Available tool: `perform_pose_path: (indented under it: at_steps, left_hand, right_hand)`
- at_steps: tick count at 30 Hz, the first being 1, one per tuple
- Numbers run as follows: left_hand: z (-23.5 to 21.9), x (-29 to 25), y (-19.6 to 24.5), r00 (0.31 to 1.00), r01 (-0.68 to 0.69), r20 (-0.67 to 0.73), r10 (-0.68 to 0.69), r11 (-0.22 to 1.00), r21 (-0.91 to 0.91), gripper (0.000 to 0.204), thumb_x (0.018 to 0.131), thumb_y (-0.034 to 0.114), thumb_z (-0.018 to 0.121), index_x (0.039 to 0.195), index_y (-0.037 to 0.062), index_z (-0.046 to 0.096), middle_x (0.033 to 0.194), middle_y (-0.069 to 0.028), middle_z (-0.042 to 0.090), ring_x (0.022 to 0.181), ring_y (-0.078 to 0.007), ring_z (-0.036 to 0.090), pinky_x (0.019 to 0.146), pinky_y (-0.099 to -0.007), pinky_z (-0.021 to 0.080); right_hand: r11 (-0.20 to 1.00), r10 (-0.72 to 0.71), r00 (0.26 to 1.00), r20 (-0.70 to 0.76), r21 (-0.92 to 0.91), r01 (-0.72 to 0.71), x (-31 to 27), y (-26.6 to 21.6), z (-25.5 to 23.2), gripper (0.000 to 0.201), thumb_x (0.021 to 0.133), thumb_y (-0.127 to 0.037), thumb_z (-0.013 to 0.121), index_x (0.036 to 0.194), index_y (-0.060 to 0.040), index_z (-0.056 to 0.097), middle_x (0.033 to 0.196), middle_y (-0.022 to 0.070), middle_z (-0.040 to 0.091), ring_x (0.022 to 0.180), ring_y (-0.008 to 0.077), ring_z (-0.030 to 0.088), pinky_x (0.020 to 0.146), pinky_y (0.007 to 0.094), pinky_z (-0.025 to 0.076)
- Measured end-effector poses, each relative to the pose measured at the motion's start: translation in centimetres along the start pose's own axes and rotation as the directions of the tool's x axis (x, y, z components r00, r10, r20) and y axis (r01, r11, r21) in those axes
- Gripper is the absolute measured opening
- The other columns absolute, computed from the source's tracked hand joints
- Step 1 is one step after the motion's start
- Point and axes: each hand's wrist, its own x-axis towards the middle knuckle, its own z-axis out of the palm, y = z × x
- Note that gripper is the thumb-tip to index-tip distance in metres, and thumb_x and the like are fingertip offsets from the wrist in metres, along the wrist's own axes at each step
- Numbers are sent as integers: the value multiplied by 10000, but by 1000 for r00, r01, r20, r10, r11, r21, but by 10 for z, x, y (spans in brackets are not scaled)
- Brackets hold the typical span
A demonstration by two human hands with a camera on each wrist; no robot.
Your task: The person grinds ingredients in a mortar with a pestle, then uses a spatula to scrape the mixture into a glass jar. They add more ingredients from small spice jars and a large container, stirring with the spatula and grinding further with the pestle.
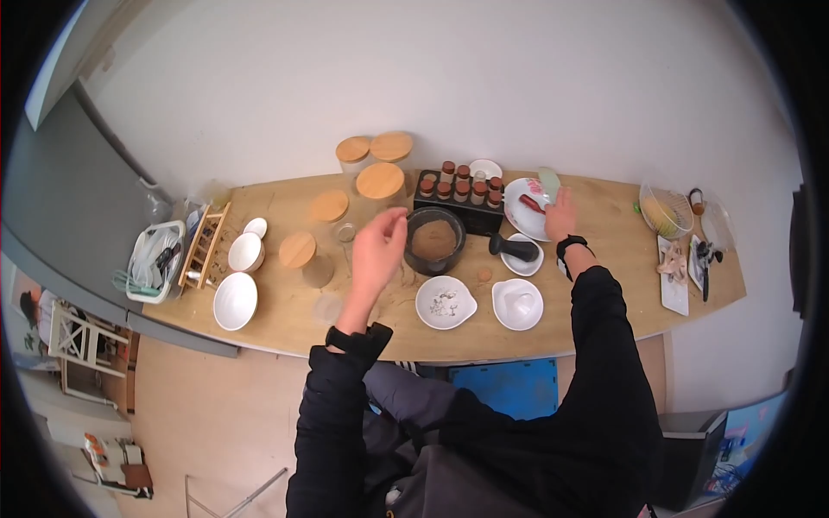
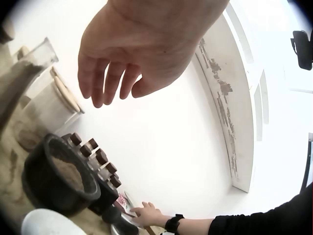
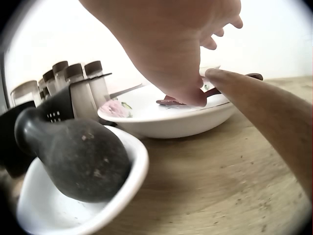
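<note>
My left hand (image 1: 378, 252) hangs in the air beside the dark stone mortar (image 1: 410, 259), its fingers loosely bent and nothing in them. Brown powder (image 1: 433, 239) lies in the mortar. At the flowered white plate (image 1: 521, 220), my right hand (image 1: 560, 217) reaches over the near right rim with fingers extended. On that plate lies a small reddish-brown spoon (image 3: 171, 102); the thumb is right at it in the right wrist view. A wooden handle (image 3: 264, 103) slants out from the plate under the hand. The black pestle (image 3: 83, 156) leans in a small white bowl (image 3: 139, 161).
Behind the mortar stands a black rack (image 1: 471, 216) of brown-capped spice jars. Wooden-lidded canisters (image 1: 380, 181) stand to the left. Two white spouted bowls (image 1: 446, 321) sit near the front edge. White bowls (image 1: 235, 302) are at far left; a wire basket (image 1: 667, 211) stands at right.
</note>
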Motion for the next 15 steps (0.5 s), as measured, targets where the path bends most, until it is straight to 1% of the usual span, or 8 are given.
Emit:
perform_pose_path:
  at_steps: [1, 4, 5, 7, 9, 10, 13, 15]
  left_hand:
    - [-12, 4, -1, 997, -41, -64, 37, 997, -63, 317, 863, 205, 595, 1146, 63, 612, 1025, -162, 647, 778, -248, 636, 736, -356, 499]
    - [-53, 18, -10, 987, 30, -161, -11, 993, 114, 409, 801, 173, 661, 1195, 90, 586, 1075, -155, 635, 868, -254, 635, 790, -364, 494]
    - [-64, 16, -17, 990, 5, -140, 33, 965, 261, 459, 774, 179, 686, 1211, 90, 576, 1095, -151, 630, 907, -259, 628, 810, -366, 490]
    - [-79, 12, -34, 993, -54, -64, 103, 845, 533, 562, 720, 192, 736, 1242, 91, 554, 1135, -143, 619, 985, -269, 613, 851, -371, 482]
    - [-83, 10, -46, 997, 51, 34, -75, 889, 456, 660, 669, 209, 775, 1268, 80, 529, 1165, -143, 606, 1041, -286, 591, 886, -376, 470]
    - [-83, 10, -53, 983, 108, 92, -160, 903, 417, 709, 644, 218, 794, 1281, 75, 517, 1180, -144, 600, 1069, -294, 580, 904, -378, 463]
    - [-71, 15, -80, 974, 185, 78, -214, 942, 280, 728, 630, 235, 802, 1277, 53, 522, 1153, -143, 611, 1046, -273, 590, 896, -359, 466]
    - [-59, 20, -108, 972, 224, 38, -230, 967, 119, 666, 631, 238, 800, 1225, 49, 565, 1102, -129, 632, 1018, -242, 602, 875, -346, 470]
  right_hand:
    - [999, -34, 999, 31, -25, 34, 3, -1, 3, 235, 817, -176, 566, 993, -94, 698, 1411, 190, 386, 1382, 353, 227, 1054, 483, 308]
    - [997, 47, 996, 78, -70, -42, 9, -4, 29, 252, 834, -162, 547, 1016, -72, 695, 1402, 184, 397, 1369, 357, 254, 1041, 493, 323]
    - [998, 51, 996, 70, -43, -48, 11, -2, 35, 251, 836, -163, 547, 1013, -64, 694, 1398, 177, 403, 1365, 356, 261, 1039, 495, 325]
    - [998, 67, 996, 64, 11, -68, 11, -4, 42, 250, 841, -165, 547, 1007, -48, 692, 1390, 162, 415, 1358, 354, 275, 1034, 498, 330]
    - [999, 54, 994, 91, -1, -54, 10, -7, 39, 237, 857, -214, 548, 996, -100, 703, 1398, 142, 416, 1355, 343, 279, 1033, 495, 319]
    - [999, 50, 993, 107, -11, -49, 6, -6, 32, 232, 866, -239, 549, 990, -127, 708, 1402, 132, 416, 1354, 338, 280, 1032, 493, 314]
    - [995, 27, 989, 146, 90, -40, -7, -10, 6, 245, 871, -281, 563, 1037, -152, 690, 1381, 135, 431, 1352, 342, 279, 1037, 513, 307]
    - [991, -17, 992, 126, 130, 0, -11, -12, 2, 245, 877, -308, 562, 1053, -183, 679, 1381, 144, 427, 1347, 358, 283, 1034, 541, 304]
